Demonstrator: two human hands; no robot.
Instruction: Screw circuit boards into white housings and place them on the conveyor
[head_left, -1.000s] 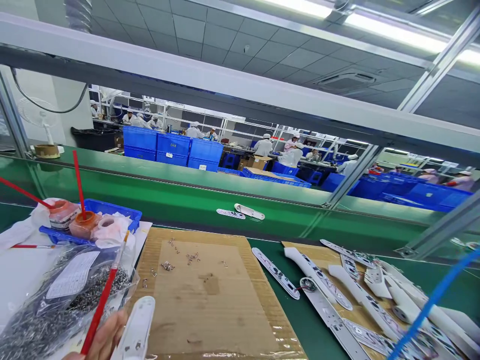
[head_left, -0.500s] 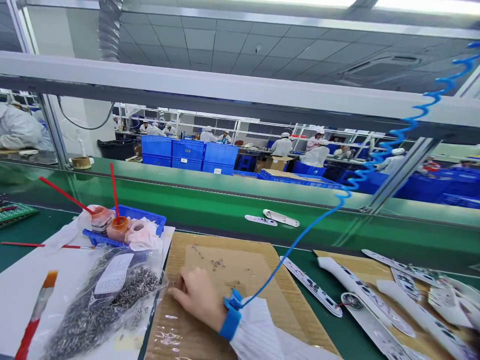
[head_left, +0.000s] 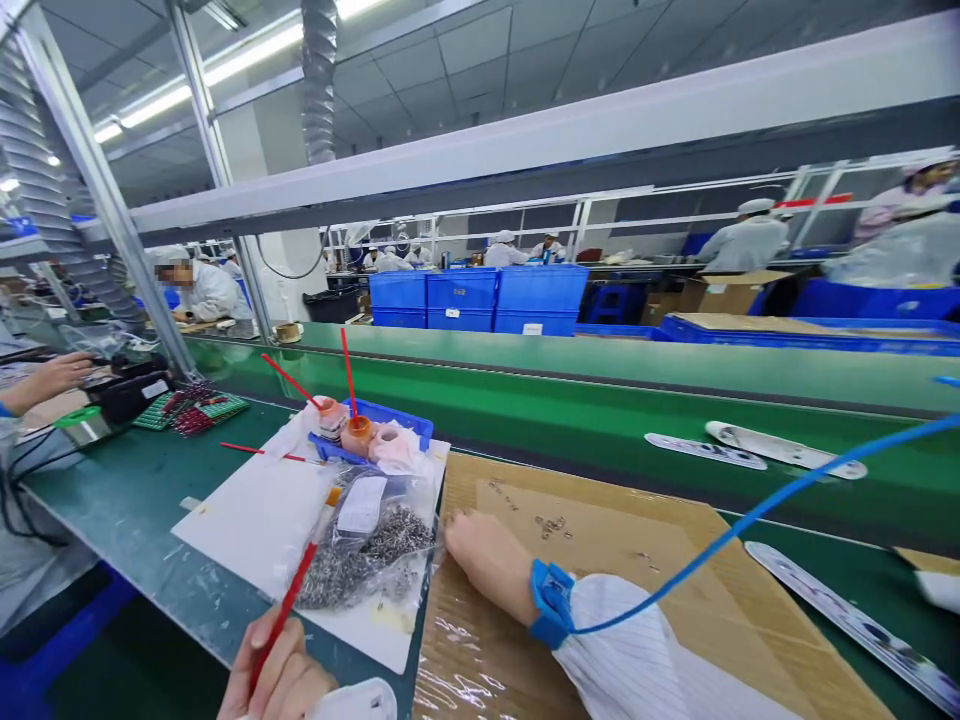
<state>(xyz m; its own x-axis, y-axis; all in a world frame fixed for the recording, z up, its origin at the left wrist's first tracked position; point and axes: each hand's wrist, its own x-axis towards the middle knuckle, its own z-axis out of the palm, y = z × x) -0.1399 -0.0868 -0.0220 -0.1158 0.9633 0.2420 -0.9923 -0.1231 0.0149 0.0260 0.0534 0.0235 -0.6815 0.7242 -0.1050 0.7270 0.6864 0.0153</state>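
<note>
My left hand (head_left: pixel 281 668) is closed round the red handle of a flat brush (head_left: pixel 291 598), whose orange bristles point up by the plastic bag. Beside that hand, at the bottom edge, shows the rounded end of a white plastic part (head_left: pixel 361 700). My right hand (head_left: pixel 487 560), with a blue strap at the wrist, rests curled on the left part of a film-covered cardboard sheet (head_left: pixel 480 670). Its fingertips are hidden, so what they hold cannot be made out. Left of it lies the clear bag (head_left: pixel 367 550) of small metal parts. Several loose metal pieces (head_left: pixel 553 526) are on the cardboard.
A blue tray (head_left: pixel 420 428) holds small jars with red sticks. White printed strips (head_left: pixel 705 450) lie on the green conveyor behind; another strip (head_left: pixel 847 610) is at right. The strap's blue cord (head_left: pixel 720 550) crosses the right side. Another person's hand (head_left: pixel 56 380) is at far left.
My view has turned left. My left hand has come into sight with the brush, which now overlaps the bag. My right hand stays at the cardboard's left side, its fingers now less visible.
</note>
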